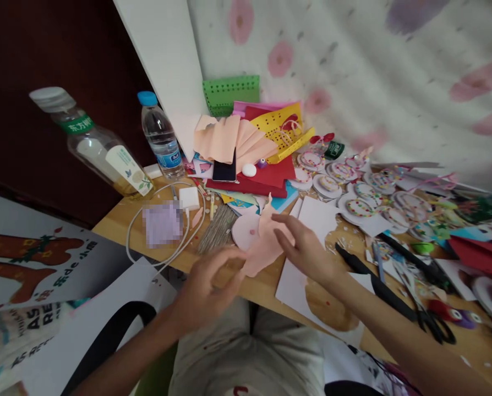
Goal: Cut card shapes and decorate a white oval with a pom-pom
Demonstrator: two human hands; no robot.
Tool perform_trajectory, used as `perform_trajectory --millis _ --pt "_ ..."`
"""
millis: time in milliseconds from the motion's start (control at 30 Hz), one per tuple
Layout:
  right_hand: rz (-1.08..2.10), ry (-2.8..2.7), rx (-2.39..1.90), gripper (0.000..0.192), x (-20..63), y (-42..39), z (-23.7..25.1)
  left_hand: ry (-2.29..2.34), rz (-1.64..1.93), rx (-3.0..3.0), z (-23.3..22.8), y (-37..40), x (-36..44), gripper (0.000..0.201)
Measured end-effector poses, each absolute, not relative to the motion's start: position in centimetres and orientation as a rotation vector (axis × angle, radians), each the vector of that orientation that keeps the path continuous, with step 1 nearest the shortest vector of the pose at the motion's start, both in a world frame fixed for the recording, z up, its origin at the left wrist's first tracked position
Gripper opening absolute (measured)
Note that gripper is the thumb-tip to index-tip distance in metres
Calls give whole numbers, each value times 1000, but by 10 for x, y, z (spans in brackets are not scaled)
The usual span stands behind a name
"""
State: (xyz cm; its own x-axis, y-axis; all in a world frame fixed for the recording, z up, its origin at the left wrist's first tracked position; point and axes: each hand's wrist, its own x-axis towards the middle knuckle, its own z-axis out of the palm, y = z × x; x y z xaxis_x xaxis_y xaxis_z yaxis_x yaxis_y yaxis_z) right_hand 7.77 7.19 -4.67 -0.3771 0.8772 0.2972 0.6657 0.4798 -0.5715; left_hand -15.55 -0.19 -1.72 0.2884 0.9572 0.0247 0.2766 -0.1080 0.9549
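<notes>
Both hands meet over the near edge of a cluttered wooden table, sharing 1 piece of pale pink cut paper that sits just above the table edge near the centre of the view. The left hand comes up from 7 o'clock, blurred, its fingers curled and its fingertips closed on the lower left edge of the pink paper; how tight the pinch is cannot be told. The right hand enters from 4 o'clock with fingers extended and loosely spread, lying on the right side of the same piece, thumb hidden beneath. Under the right hand lies a white sheet with a rounded hole cut out of it. At 3 o'clock from the hands lie black scissors beside a long black tool. At 1 o'clock many round decorated paper discs are spread across the table. At 12 o'clock a stack of coloured paper carries a dark phone. At 10 o'clock a white cable loops round a blurred lilac patch, next to a white charger block. Farther along at 10 o'clock stand 2 plastic bottles, 1 blue-capped and 1 larger, tilted.
</notes>
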Motion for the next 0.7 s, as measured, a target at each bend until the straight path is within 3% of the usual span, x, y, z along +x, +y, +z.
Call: perform_trajectory --millis 133,300,700 --pt "411 -2423 -1223 48 75 71 -89 1231 570 2346 -47 50 -165 48" --pt "391 -2417 -1208 51 73 71 -104 1058 215 2698 -60 97 -163 81" --pt "120 -2355 -1176 34 69 66 -105 1031 172 2848 -67 101 -163 80"
